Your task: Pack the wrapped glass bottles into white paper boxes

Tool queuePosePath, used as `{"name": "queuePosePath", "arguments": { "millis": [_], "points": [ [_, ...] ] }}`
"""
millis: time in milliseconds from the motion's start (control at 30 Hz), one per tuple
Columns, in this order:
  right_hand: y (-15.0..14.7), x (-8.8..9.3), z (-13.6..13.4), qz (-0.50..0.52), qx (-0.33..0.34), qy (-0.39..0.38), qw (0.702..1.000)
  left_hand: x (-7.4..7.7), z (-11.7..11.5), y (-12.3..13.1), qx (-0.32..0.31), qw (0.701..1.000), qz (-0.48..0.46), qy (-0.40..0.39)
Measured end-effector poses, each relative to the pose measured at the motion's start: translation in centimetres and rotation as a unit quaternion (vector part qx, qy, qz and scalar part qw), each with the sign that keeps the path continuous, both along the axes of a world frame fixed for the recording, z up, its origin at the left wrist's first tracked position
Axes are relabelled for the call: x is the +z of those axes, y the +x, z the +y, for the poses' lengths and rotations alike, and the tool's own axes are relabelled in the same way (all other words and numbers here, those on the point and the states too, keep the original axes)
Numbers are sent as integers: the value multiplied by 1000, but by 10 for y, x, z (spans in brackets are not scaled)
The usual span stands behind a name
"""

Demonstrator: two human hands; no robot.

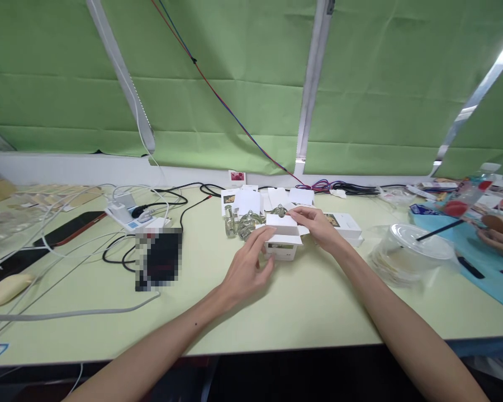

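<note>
A small white cardboard box (281, 252) with its flaps raised stands on the pale green table between my hands. My left hand (249, 267) grips its left side, thumb at the front and fingers at the top edge. With its fingers pinched, my right hand (314, 224) holds a flap at the box's upper right. Just behind the box are a round glass bottle (248, 224) and a slim glass bottle (229, 222); another glass piece (279, 210) is partly hidden. Whether anything lies inside the box cannot be seen.
White boxes (247, 202) lie behind the bottles, and another white box (347, 228) sits to the right. A lidded plastic cup (414, 251) with a black straw stands farther right, near another person's hand (501, 237). Cables and a power strip (140, 222) spread leftward.
</note>
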State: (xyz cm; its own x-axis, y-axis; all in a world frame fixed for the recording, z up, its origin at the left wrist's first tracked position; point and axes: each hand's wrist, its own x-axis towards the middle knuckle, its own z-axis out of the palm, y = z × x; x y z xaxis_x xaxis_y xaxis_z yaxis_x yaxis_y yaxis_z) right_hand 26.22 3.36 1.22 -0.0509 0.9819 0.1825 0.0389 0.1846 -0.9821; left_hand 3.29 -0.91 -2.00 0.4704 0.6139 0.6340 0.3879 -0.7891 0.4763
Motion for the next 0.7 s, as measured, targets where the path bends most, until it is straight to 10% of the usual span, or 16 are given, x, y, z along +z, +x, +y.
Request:
{"name": "queuePosePath", "arguments": {
  "millis": [700],
  "points": [
    [-3,6,-7,8,36,-12,999,5,-1,1,-6,999,-45,21]
  ]
}}
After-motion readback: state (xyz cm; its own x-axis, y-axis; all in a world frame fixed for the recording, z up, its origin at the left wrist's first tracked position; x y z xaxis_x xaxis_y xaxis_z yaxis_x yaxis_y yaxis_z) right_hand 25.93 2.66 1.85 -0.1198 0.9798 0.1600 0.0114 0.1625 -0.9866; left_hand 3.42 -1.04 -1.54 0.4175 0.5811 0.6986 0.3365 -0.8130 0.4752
